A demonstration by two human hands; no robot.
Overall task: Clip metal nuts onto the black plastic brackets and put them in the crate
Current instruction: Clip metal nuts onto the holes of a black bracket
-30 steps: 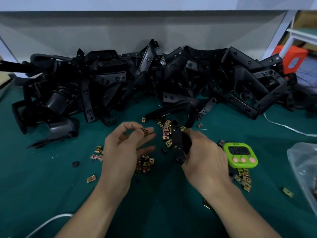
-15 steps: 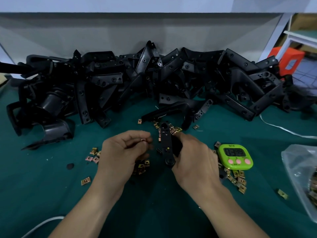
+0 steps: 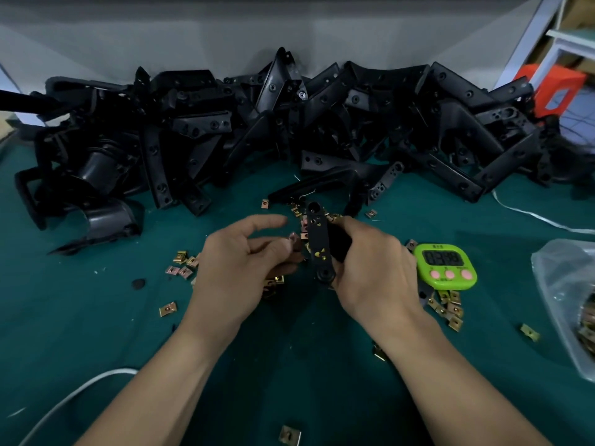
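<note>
Where green cloth (image 3: 96, 336) spreads, black brackets (image 3: 325, 101) heaped against grey wall (image 3: 193, 40)

A green mat (image 3: 80, 333) covered the table. A lime-green timer (image 3: 446, 266) with three pink buttons lay flat on it to the right, its dark display blurred. Further right, at the frame's edge, sat a crumpled clear bag (image 3: 560, 284). A white cable (image 3: 531, 217) ran across the mat behind the timer and bag, and another white cord (image 3: 74, 394) curved in at the lower left. A small black disc (image 3: 138, 283) lay on the mat left of centre. A grey wall (image 3: 193, 37) closed the back. At the upper right stood an orange box (image 3: 553, 88) beside a white frame (image 3: 566, 43).
</note>
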